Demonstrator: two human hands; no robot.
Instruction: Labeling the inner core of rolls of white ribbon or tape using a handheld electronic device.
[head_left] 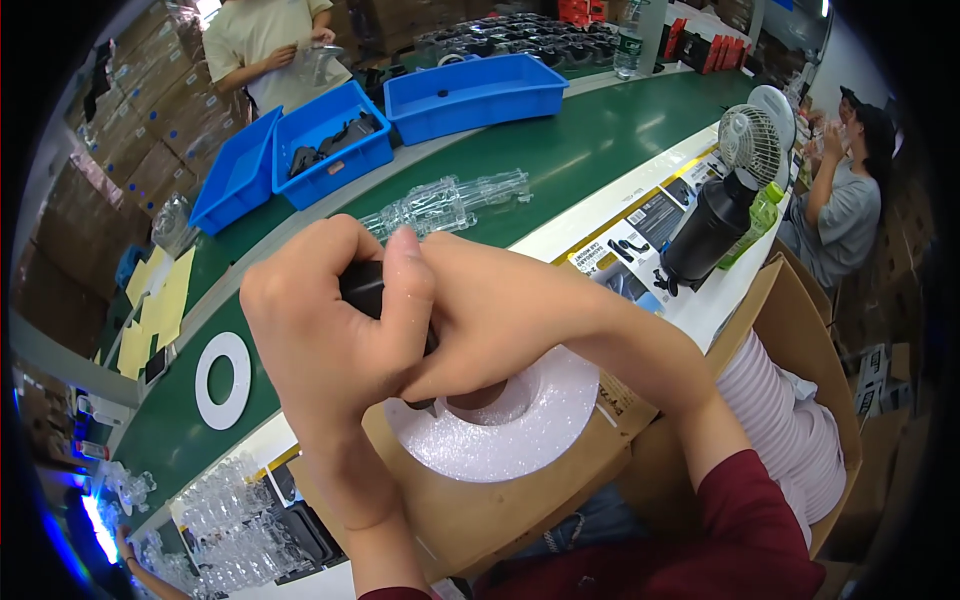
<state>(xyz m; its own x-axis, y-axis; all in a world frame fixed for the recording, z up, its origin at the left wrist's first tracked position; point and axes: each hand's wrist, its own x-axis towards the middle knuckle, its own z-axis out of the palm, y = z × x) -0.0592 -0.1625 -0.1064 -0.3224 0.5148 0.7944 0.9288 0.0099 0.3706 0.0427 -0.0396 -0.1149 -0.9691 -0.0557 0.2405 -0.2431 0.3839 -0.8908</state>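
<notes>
**Both hands closed on a small black part above the foam ring**

Your left hand (325,330) is curled into a fist around a black part (362,285), the thumb pressed down along its top. Your right hand (500,315) wraps in from the other side, fingers folded against the left so the two hands are pressed together. Only a glossy, dark sliver of the part shows between thumb and knuckles; its shape and the rest of its body are hidden inside your grip.

Just beneath the hands lies a white foam ring (530,425), grainy and matte, with a round hole in its middle. It rests on a brown cardboard flap (470,510), smooth and flat, whose far end your wrists cover. Whether the part touches the foam cannot be made out.

Beyond the hands, on the green belt (560,160), sits a clear plastic shell (445,205), moulded and shiny. A second, flat white ring (222,380) lies on the belt to your left. Three blue bins (470,95) of hard plastic stand farther back; one holds dark pieces too small to read. To your right a black cylinder (705,230) stands upright with a small white fan (750,140) behind it. Clear shells (225,520) pile up at the lower left, partly cut off by the picture's rim. Other people work at the far side and on the right.
</notes>
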